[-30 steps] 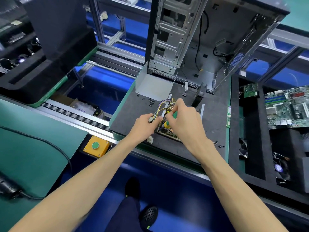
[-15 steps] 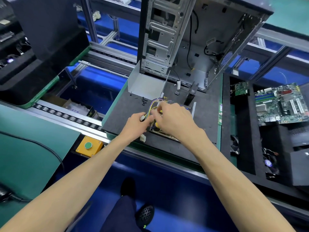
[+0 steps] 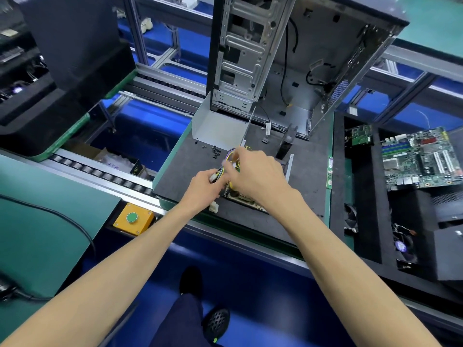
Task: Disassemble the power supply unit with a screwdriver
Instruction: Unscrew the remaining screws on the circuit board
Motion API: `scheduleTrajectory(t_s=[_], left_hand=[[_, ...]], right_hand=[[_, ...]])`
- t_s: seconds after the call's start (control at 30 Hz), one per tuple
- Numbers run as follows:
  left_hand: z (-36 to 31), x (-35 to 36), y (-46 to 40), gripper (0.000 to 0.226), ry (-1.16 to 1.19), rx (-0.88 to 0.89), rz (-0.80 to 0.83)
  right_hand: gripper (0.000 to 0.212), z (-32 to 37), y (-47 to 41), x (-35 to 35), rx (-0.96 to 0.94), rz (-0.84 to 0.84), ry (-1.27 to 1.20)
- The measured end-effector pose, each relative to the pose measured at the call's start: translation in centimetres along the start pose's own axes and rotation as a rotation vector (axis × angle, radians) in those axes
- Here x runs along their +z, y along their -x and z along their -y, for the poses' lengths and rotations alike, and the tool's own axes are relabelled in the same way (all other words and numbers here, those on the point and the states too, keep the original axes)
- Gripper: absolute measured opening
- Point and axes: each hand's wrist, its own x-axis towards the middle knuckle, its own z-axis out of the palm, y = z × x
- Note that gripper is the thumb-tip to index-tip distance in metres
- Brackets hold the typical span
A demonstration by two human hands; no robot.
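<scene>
My left grip (image 3: 200, 186) pinches the wire bundle (image 3: 220, 169); my right grip (image 3: 255, 176), curled, hides its contents. The power supply board (image 3: 240, 195) lies near the surface's front edge; tugging could tear wires.

Open computer case (image 3: 295, 58), upright at 12 o'clock on the dark work mat (image 3: 308, 171), its bare metal drive cage (image 3: 240, 51) facing the viewer and loose black cables hanging inside. Cluster of small black screws (image 3: 216, 151) on the mat, just left of centre. Green motherboard (image 3: 421, 159) at 3 o'clock, lying flat in a black foam tray (image 3: 363, 221); a smaller green circuit board (image 3: 358, 135) sits beside it toward the case. Yellow box with a green push button (image 3: 132, 218) at 8 o'clock, against the roller conveyor rail (image 3: 100, 175). Green bench mat (image 3: 37, 216) at 9 o'clock, crossed by a black cable (image 3: 62, 217). Blue floor (image 3: 250, 296) at 6 o'clock, with a dark shoe (image 3: 217, 321) on it.
</scene>
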Motion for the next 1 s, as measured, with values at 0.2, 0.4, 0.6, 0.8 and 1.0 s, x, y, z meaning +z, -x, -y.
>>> scheduleTrajectory(t_s=[0.2,0.4,0.6,0.8,1.0], left_hand=[[0.3,0.0,-0.3,0.037,-0.007,0.000,0.002],[0.5,0.0,-0.4,0.037,0.006,-0.001,0.007],[0.7,0.0,-0.4,0.045,0.004,0.009,0.002],[0.9,0.1,-0.8,0.043,0.003,0.002,-0.011],[0.8,0.2,-0.6,0.035,0.046,0.017,-0.006]], right_hand=[[0.038,0.0,-0.8,-0.4,-0.048,0.023,-0.004],[0.039,-0.2,-0.7,-0.4,-0.123,0.040,-0.083],[0.034,-0.8,-1.0,-0.8,-0.063,0.055,-0.089],[0.033,-1.0,-1.2,-0.5,0.048,0.043,-0.016],[0.033,-0.8,-0.9,-0.7,-0.017,0.050,-0.035]])
